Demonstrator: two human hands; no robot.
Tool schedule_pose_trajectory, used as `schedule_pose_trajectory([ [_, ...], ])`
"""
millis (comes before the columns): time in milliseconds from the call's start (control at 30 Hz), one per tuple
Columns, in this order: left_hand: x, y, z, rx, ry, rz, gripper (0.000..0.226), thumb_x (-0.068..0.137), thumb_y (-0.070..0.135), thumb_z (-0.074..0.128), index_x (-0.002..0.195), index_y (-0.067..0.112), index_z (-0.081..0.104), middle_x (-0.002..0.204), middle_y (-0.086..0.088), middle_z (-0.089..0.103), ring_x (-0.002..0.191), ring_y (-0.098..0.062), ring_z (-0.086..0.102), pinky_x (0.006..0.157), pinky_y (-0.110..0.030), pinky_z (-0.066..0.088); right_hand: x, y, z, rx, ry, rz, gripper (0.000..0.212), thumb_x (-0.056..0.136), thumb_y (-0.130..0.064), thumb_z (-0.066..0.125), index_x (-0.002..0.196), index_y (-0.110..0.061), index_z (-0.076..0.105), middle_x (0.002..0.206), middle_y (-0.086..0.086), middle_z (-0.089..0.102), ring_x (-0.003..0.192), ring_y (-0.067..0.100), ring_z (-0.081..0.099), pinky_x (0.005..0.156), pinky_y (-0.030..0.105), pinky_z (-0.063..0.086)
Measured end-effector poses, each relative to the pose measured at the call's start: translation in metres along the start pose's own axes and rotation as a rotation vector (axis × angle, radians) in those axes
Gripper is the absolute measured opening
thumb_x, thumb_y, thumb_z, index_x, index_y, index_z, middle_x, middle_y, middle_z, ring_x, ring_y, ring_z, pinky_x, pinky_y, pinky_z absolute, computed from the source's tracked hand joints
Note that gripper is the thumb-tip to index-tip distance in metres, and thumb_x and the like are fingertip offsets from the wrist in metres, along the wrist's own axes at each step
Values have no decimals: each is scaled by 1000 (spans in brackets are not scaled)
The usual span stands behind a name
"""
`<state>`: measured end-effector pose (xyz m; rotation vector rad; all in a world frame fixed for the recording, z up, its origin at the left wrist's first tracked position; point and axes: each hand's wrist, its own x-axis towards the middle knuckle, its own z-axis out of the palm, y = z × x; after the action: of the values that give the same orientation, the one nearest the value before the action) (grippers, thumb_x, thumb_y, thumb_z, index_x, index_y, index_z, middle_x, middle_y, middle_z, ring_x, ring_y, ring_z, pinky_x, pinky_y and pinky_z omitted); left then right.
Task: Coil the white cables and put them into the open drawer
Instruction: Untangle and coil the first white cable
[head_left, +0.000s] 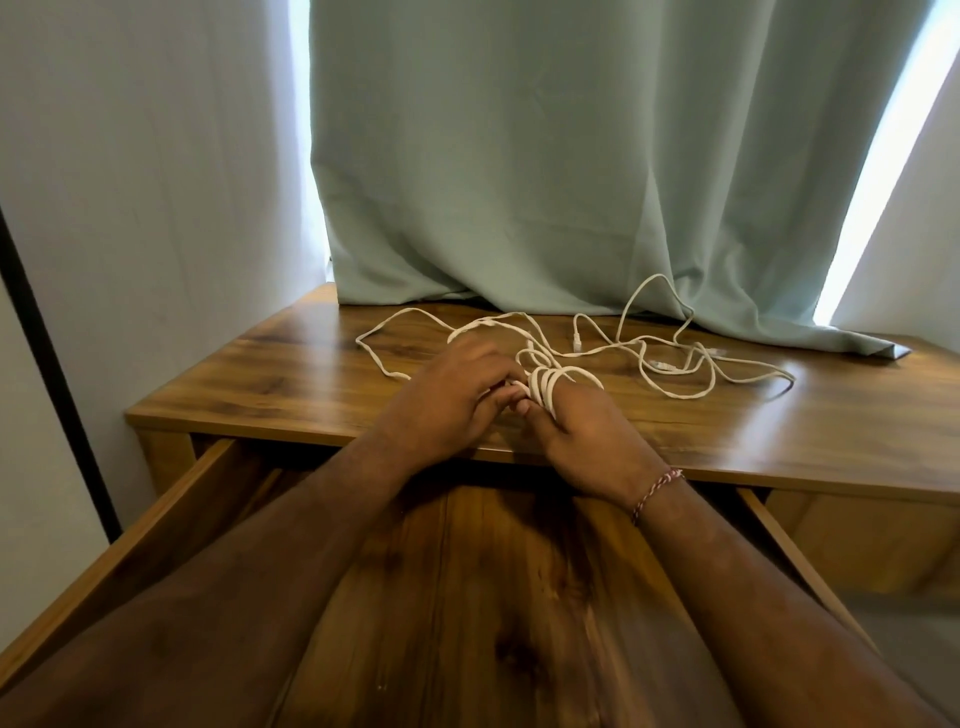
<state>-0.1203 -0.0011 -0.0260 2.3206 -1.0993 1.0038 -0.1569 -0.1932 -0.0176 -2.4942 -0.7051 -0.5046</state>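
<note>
White cables (670, 364) lie tangled across the wooden desk top (291, 384), with loose loops running left and right. Several turns of one cable are wound as a coil (548, 387) around the fingers of my right hand (587, 436). My left hand (457, 395) sits just left of it, pinching the cable against the coil. Both hands hover over the desk's front edge. Below them the open drawer (171, 519) is pulled out toward me; my forearms cross over its wooden bottom, and nothing shows inside it.
A pale green curtain (571, 156) hangs behind the desk and its hem rests on the back of the top. A white wall stands at the left with a dark vertical strip (52, 364). The drawer's right side wall (800, 566) runs beside my right forearm.
</note>
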Motion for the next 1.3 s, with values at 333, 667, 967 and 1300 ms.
schedule_pose_trajectory([
  [333,-3,6,-8,-14,-27,93,22,101,28,61,112,12,73,111,-8,61,107,-22,55,90,-41,48,-4,5,-14,571,-305,192,31,106,-22,55,92,4,66,83,18,77,59,22,72,54,25,55],
  [667,-3,24,-1,-313,65,-41,38,109,27,37,117,2,65,116,-9,65,112,-26,59,98,-46,44,-11,3,-19,1325,-403,58,33,102,-23,49,78,-2,56,67,19,60,37,12,51,43,21,40],
  [967,0,39,3,-766,15,-322,26,103,22,46,122,26,62,113,8,67,113,-1,64,96,-23,50,-9,-17,-18,1644,-92,16,36,102,-29,44,74,-10,56,91,26,76,75,26,78,52,20,54],
  [1300,0,31,20,-712,-61,-459,23,101,34,45,114,45,59,110,24,65,106,7,61,97,-24,49,-6,-30,-11,1780,182,130,25,106,-12,43,95,2,60,124,31,69,119,34,70,81,31,63],
])
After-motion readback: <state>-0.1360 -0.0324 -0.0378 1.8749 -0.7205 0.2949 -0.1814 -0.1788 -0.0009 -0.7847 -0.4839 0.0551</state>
